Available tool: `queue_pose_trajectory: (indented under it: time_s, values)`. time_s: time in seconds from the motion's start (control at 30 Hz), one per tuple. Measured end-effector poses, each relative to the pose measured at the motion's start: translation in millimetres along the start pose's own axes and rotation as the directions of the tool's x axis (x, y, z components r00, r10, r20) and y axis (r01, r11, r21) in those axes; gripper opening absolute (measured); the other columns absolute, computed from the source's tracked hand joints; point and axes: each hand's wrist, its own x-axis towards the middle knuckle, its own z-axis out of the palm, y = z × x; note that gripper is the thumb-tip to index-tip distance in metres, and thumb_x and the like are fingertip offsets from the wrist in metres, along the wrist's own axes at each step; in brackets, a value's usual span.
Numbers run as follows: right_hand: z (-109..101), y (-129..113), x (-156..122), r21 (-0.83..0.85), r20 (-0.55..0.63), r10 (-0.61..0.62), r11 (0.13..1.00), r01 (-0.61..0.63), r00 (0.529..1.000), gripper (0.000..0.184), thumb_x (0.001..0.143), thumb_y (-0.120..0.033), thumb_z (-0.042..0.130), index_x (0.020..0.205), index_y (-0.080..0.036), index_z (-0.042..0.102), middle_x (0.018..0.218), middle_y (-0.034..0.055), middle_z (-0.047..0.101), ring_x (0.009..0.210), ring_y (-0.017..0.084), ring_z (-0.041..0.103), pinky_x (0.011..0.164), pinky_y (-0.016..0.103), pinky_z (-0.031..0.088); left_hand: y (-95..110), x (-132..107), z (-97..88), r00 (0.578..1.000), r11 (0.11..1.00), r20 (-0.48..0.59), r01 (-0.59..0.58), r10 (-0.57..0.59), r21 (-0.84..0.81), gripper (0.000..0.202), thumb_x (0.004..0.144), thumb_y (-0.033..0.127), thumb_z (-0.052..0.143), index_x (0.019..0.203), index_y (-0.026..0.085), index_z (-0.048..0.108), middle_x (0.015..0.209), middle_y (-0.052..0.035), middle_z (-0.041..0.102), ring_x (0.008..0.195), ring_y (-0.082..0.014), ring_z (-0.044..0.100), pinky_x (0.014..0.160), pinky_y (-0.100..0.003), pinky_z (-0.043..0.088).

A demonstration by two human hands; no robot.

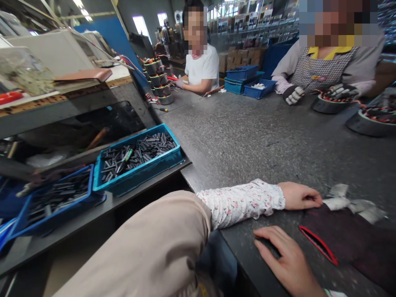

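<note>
Table [247, 140]: grey, speckled, long.
Near end: dark cloth [355, 239] with red trim, white rags [349, 204] touching its far edge.
Far end: blue trays [247, 80], stacked stators [159, 80].
Right side: wound stators [331, 103].
Side shelf [102, 210]: blue bins [136, 173] of small dark parts.

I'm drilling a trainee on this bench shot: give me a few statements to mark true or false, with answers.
1. The left hand lies on the table at the edge of a dark mat. True.
2. The right hand grips a screwdriver. False: it lies flat and holds nothing.
3. The turquoise bin holds small dark tubes. True.
4. The co-worker at the far right works bare-handed. False: that person wears gloves.
</note>
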Motion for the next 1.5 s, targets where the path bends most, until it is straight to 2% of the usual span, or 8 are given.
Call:
queue_pose_trajectory:
  time_s: [0.33,0.67,1.3,1.5]
  values:
    - [0.6,0.2,-0.3,0.0,0.006,0.014,1.0,-0.014,1.0,0.023,0.107,-0.04,0.048,0.095,-0.027,0.063,0.081,-0.0059,0.069,0.074,0.01,0.068,0.068,0.018,0.055,11.3,-12.4,-8.4,1.0,0.999,0.016,0.01,-0.011,0.037,0.026,0.103,0.027,0.051,0.121,0.01,0.06,0.123,-0.0029,0.066,0.113,-0.0101,0.061,0.092,-0.017,0.043]
    - [0.6,0.0,0.1,-0.015,0.006,0.014,1.0,-0.014,1.0,0.025,0.108,-0.042,0.048,0.094,-0.027,0.063,0.081,-0.0053,0.07,0.073,0.011,0.068,0.066,0.019,0.055,-0.8,0.4,1.9,1.0,1.0,-0.008,0.01,-0.01,0.009,0.028,0.1,0.027,0.055,0.123,0.012,0.062,0.12,-0.0029,0.067,0.11,-0.011,0.062,0.092,-0.018,0.043]
    - [-0.4,-3.1,3.1,-0.007,-0.011,0.007,1.0,-0.007,1.0,0.026,0.107,-0.04,0.048,0.092,-0.026,0.064,0.079,-0.0042,0.069,0.071,0.012,0.068,0.064,0.02,0.055,3.3,-4.3,-1.7,1.0,1.0,0.006,-0.002,0.002,0.029,0.027,0.101,0.027,0.053,0.122,0.013,0.061,0.123,-0.0024,0.066,0.113,-0.0108,0.061,0.094,-0.017,0.043]
    - [0.4,-2.1,2.2,-0.004,-0.007,0.006,1.0,-0.006,1.0,0.026,0.107,-0.04,0.049,0.092,-0.026,0.064,0.079,-0.0039,0.069,0.071,0.012,0.068,0.065,0.021,0.056,5.3,-7.7,-3.5,1.0,0.999,-0.001,-0.017,0.017,0.039,0.028,0.102,0.026,0.051,0.123,0.009,0.061,0.123,-0.0043,0.066,0.111,-0.0113,0.061,0.092,-0.018,0.044]
